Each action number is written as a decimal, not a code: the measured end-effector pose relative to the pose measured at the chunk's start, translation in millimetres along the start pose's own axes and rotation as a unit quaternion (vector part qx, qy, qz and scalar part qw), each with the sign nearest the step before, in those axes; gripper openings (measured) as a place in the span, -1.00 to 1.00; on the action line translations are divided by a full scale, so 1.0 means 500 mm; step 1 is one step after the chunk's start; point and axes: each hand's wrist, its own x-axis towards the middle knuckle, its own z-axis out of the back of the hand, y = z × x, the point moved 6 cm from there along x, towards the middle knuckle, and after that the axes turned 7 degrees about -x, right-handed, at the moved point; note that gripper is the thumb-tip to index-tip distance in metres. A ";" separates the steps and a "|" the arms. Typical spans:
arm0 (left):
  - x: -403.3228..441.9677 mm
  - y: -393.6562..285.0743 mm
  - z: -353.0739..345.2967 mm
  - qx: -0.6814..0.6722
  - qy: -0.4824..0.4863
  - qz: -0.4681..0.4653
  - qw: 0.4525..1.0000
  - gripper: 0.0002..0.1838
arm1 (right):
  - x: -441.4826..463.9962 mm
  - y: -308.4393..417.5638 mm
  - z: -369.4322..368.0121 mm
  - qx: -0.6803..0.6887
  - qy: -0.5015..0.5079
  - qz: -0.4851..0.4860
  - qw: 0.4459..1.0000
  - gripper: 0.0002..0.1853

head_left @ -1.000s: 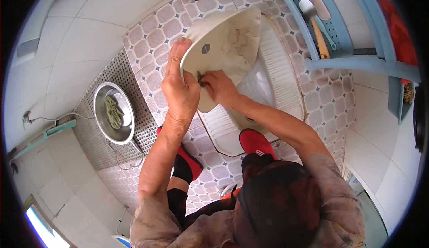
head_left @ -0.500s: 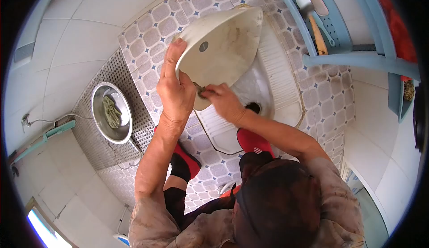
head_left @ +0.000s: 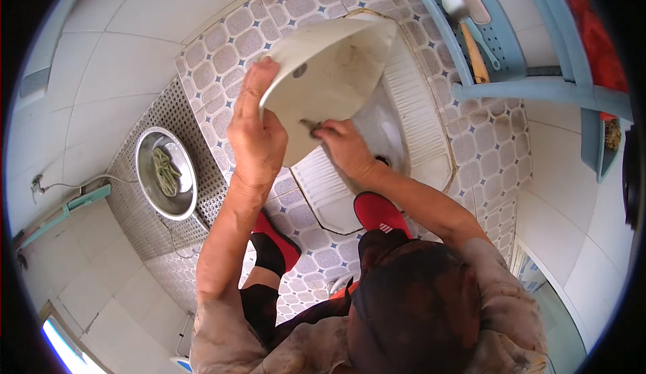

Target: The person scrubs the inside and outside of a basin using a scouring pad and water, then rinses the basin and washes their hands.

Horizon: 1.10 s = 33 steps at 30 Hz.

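Note:
A cream-coloured basin-like piece with a small grey oval mark is tilted over the white squat toilet. My left hand grips its near-left rim, fingers along the outside and thumb at the edge. Held in the fingers of my right hand is a small dark greenish scrubber, pressed against the lower inner surface of the piece. Brownish stains mark its inside toward the far end.
A metal bowl with a green cloth sits on a perforated mat at left. A blue shelf at upper right holds a spoon and a wooden-handled tool. Red shoes stand by the toilet's near edge.
My left hand and the basin's rim have shifted slightly left and the piece has tilted. My right hand has moved a little right and down with the scrubber.

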 end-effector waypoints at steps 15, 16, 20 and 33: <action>0.025 0.057 0.119 -0.006 -0.123 0.090 0.988 -0.55 | 0.027 -0.164 -0.082 -0.262 0.144 0.074 0.951 -0.35; 0.025 0.054 0.120 -0.006 -0.125 0.091 0.988 -0.55 | 0.032 -0.164 -0.079 -0.263 0.144 0.075 0.951 -0.35; 0.024 0.054 0.120 0.006 -0.125 0.096 0.987 -0.57 | 0.023 -0.170 -0.043 -0.353 0.117 0.014 0.928 -0.47; 0.023 0.052 0.123 0.043 -0.127 0.111 0.985 -0.57 | 0.010 -0.117 0.216 -0.176 -0.031 -0.034 0.983 -0.67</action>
